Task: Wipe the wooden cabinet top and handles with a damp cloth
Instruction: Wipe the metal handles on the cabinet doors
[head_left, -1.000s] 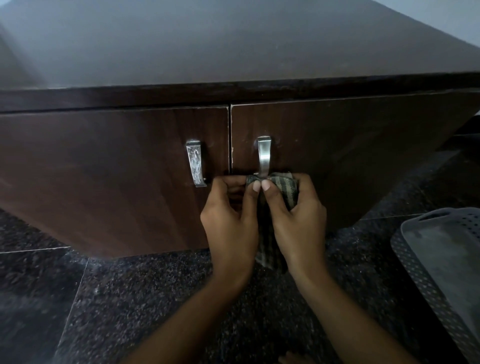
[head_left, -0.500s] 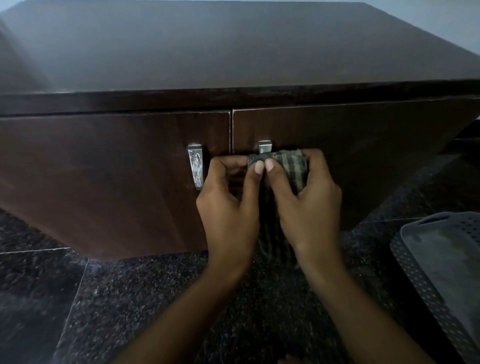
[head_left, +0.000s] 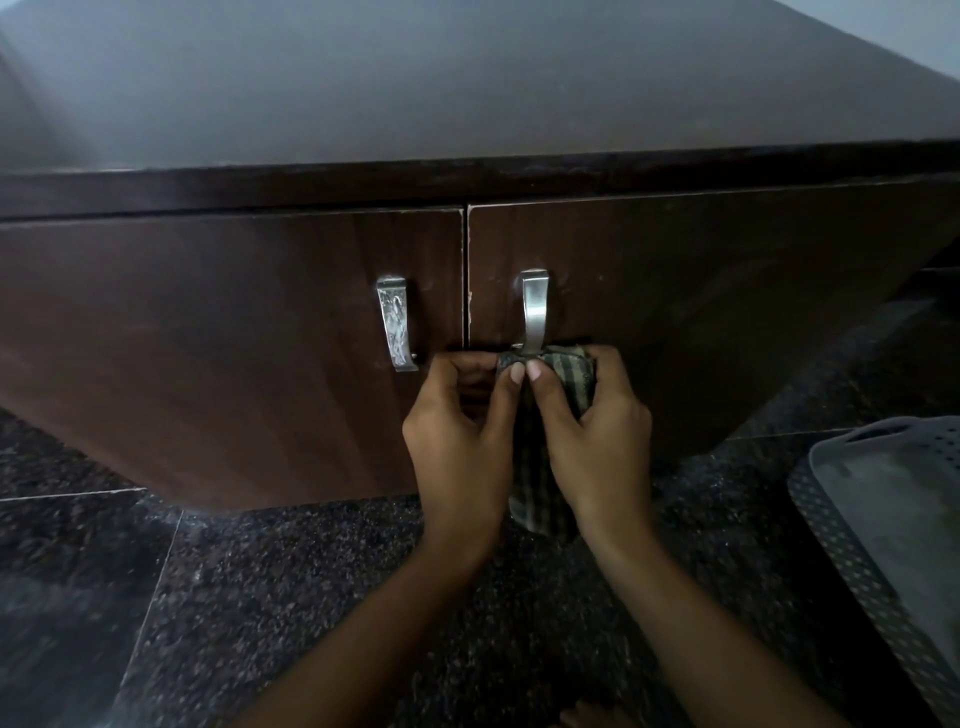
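A dark wooden cabinet (head_left: 208, 338) with a smooth top (head_left: 467, 78) has two doors, each with a metal handle. The left handle (head_left: 396, 322) is streaked and bare. A striped green cloth (head_left: 569, 371) is wrapped around the lower end of the right handle (head_left: 534, 309), and its tail hangs down between my wrists. My left hand (head_left: 457, 441) and my right hand (head_left: 592, 431) both pinch the cloth against that handle's bottom, thumbs touching.
The floor (head_left: 260, 597) is dark speckled stone tile. A grey perforated plastic basket (head_left: 883, 519) stands on the floor at the right edge, close to my right forearm. A toe shows at the bottom edge.
Both hands slid the cloth up the right handle half a second ago, nearly covering it, and have now come back down to its lower end, baring most of the handle.
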